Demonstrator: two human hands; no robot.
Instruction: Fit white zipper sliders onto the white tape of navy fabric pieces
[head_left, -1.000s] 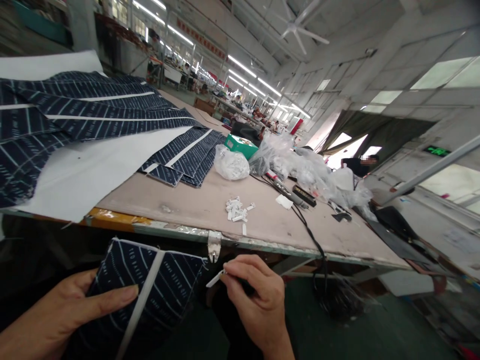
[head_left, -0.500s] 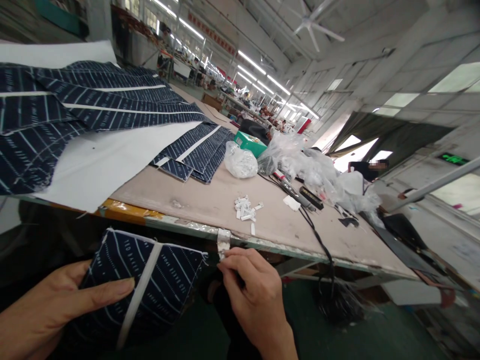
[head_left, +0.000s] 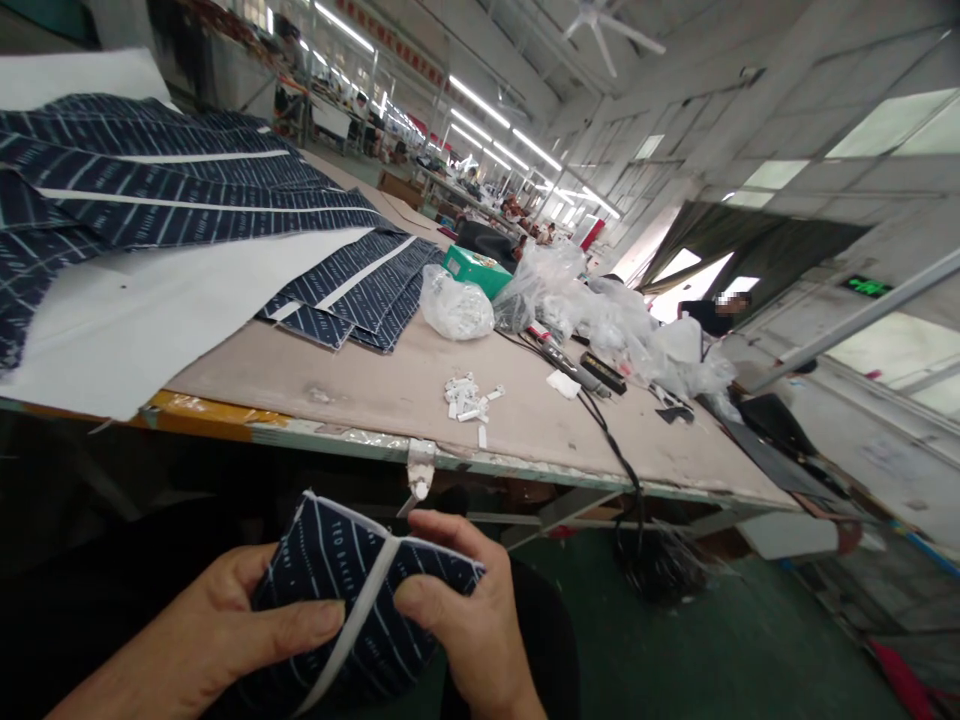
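Note:
Below the table's front edge I hold a small navy fabric piece (head_left: 345, 590) with thin white stripes and one white band. My left hand (head_left: 225, 630) grips its left side, thumb lying across the front. My right hand (head_left: 461, 610) pinches its upper right edge, and a small white label tip (head_left: 409, 505) sticks up just above the fingers. A little heap of white labels (head_left: 466, 398) lies on the table (head_left: 360, 385) beyond my hands.
Stacks of the same navy fabric (head_left: 150, 190) lie on white paper (head_left: 142, 310) at the left. Clear plastic bags (head_left: 585, 310), a green box (head_left: 476, 268), a black tool with a cable (head_left: 600, 375) sit farther right. A person (head_left: 712, 315) is beyond the table.
My right hand moved left from beside the fabric piece onto its upper right edge. The piece now sits closer between both hands, more bunched.

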